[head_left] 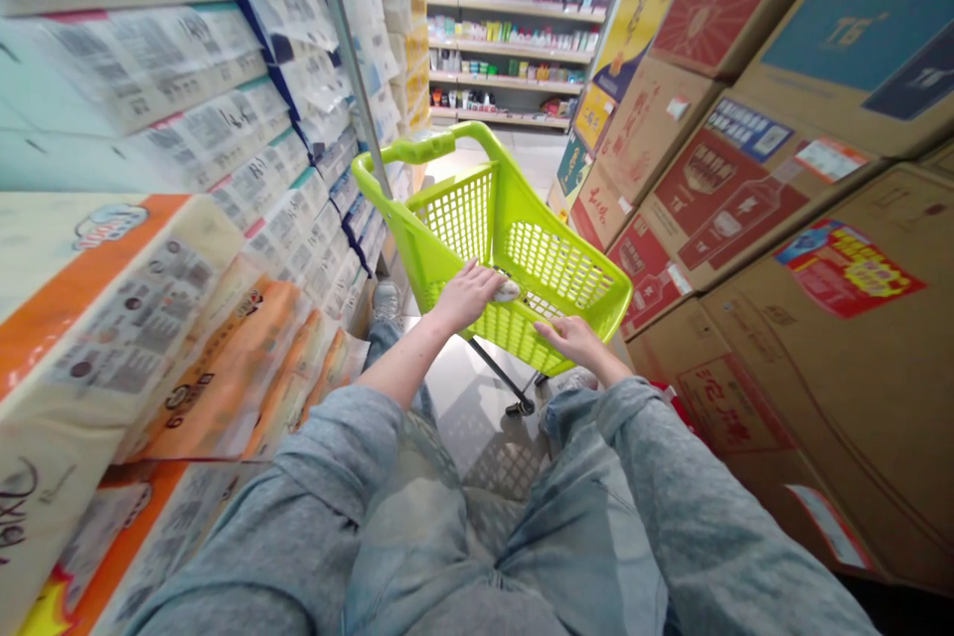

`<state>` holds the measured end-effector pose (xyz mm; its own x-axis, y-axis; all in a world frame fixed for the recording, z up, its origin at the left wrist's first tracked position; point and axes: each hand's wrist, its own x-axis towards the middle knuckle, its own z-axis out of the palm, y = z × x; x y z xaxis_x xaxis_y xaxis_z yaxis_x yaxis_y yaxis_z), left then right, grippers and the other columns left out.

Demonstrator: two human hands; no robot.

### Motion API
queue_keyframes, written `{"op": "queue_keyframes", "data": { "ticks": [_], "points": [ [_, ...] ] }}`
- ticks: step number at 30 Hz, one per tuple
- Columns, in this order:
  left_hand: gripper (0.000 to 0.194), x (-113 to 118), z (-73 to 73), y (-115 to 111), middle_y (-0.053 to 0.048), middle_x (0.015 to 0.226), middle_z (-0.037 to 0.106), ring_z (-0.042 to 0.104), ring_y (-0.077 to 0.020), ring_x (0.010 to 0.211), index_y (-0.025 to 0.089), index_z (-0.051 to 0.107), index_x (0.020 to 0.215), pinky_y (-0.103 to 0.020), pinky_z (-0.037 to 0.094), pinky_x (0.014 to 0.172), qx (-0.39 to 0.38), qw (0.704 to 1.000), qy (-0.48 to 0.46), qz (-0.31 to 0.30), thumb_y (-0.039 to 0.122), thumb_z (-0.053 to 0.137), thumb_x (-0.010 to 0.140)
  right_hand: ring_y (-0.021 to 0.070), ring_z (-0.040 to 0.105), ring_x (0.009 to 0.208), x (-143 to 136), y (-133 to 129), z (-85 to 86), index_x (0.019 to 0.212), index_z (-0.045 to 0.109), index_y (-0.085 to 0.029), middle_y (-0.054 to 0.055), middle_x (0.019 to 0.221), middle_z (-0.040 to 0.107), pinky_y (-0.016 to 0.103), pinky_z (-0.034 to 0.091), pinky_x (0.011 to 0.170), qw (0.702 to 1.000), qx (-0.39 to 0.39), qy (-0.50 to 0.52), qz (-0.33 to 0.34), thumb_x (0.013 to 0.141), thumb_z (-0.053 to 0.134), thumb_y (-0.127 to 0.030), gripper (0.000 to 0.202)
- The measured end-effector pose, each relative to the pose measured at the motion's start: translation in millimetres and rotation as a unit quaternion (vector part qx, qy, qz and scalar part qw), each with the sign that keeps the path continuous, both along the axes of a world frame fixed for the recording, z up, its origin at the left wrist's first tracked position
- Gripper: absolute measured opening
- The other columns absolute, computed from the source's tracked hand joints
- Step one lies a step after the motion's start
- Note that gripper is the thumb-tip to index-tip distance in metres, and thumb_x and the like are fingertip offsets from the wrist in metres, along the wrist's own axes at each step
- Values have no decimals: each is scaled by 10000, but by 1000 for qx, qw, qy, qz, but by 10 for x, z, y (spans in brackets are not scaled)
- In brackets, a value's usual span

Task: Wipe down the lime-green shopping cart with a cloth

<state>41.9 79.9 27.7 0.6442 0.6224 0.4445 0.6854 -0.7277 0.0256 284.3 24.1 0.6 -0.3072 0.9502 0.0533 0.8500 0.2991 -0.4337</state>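
A lime-green plastic shopping cart (pixel 558 248) with lattice walls stands in front of my legs, its handle bar at the far left side. My left hand (pixel 471 296) is over the near rim, its fingers bent around a small whitish object (pixel 507 291) that I cannot identify. Part of that object is covered by the fingers. On the same rim, farther right, my right hand (pixel 572 338) grips the edge with its fingers curled over it. Little shows inside the basket beyond its lattice.
Stacked tissue packs (pixel 209 358) line the left side, close to my arm. Cardboard cartons (pixel 820 338) rise on the right. A metal pole (pixel 350 60) stands by the cart's far left corner. Shelves of bottles and boxes (pixel 522 30) cross the aisle's end. A cart wheel (pixel 520 407) rests near my shoes.
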Motion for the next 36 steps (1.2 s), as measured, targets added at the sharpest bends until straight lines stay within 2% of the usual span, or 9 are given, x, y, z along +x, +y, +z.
{"op": "queue_keyframes", "data": {
  "ticks": [5,8,11,16,19,24,31,33,36],
  "points": [
    [259,-231,55,67,-57,996,605,540,-204,1029,203,554,1086,-465,226,1123,17,999,-5,35,143,408,880,109,420,527,69,-31,57,551,525,-174,3,532,486,234,241,527,1000,-6,-14,10,875,292,-596,581],
    [249,-214,42,5,-62,983,602,529,-212,1032,194,550,1078,-469,222,1124,33,997,-15,73,152,395,887,113,430,531,47,-32,81,553,526,-176,9,539,499,234,243,527,1000,-7,-20,12,871,294,-600,579],
    [253,14,-32,-159,-80,999,603,519,-219,1039,182,542,1082,-474,228,1118,28,995,-33,92,148,381,891,119,444,525,12,-21,73,545,529,-176,18,533,513,237,246,524,1000,-3,-29,7,871,298,-608,589],
    [286,546,-204,-479,-91,1062,604,523,-211,1050,171,514,1157,-448,252,1110,1,1000,-23,13,189,394,898,138,502,556,-10,-1,9,642,625,-169,32,578,590,235,280,547,999,5,-43,19,883,343,-533,519],
    [319,615,-233,-541,-98,1103,597,525,-207,1069,168,497,1198,-431,263,1104,4,1000,-17,-4,184,400,894,143,514,574,-2,-17,1,720,667,-169,29,606,615,232,292,557,999,1,-39,22,871,389,-508,464],
    [333,248,-124,-405,-65,1067,609,535,-186,1063,188,501,1214,-410,239,1122,16,998,39,-46,175,370,908,138,508,595,-9,-72,59,682,649,-167,22,604,591,227,288,556,999,-19,-3,35,883,331,-551,537],
    [320,-535,133,-111,-80,1040,602,526,-213,1067,193,536,1160,-466,212,1136,40,998,31,36,151,367,891,113,436,530,-22,-83,59,572,531,-176,-4,531,479,234,228,523,999,-9,-10,42,859,316,-623,574],
    [323,-671,181,-74,-81,1044,597,519,-219,1074,196,538,1152,-478,197,1143,41,998,26,45,139,372,881,110,427,524,-26,-74,50,562,512,-178,-7,528,465,234,219,517,999,-9,-8,45,861,303,-628,579],
    [311,-702,183,-94,-87,1040,591,507,-227,1083,192,537,1142,-486,198,1146,51,996,9,73,145,375,880,109,426,519,-33,-57,43,554,501,-179,-3,531,472,235,223,519,999,-10,-12,44,864,286,-632,590]
  ]
}}
